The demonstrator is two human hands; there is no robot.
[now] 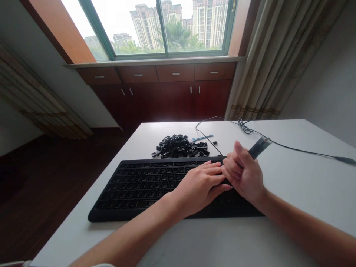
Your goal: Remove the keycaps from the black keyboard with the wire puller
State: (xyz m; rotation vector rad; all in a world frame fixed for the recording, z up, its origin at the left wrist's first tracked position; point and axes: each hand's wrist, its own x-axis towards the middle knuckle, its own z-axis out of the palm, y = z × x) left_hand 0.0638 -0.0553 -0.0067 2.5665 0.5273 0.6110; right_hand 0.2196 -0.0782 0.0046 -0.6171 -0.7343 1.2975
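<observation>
A black keyboard (133,185) with its keycaps removed lies on the white table (306,174). My left hand (198,187) rests flat on the keyboard's right part, fingers stretched out. My right hand (244,172) is closed around a thin dark flat tool (259,147) whose tip sticks up and to the right; its fingers touch my left fingertips above the keyboard's right end. A pile of black keycaps (180,145) sits behind the keyboard.
A blue keycap puller (202,138) lies behind the pile. The keyboard's black cable (278,142) runs across the table to the right edge. Wooden cabinets (167,92) and a window stand beyond; curtains (278,59) hang at right.
</observation>
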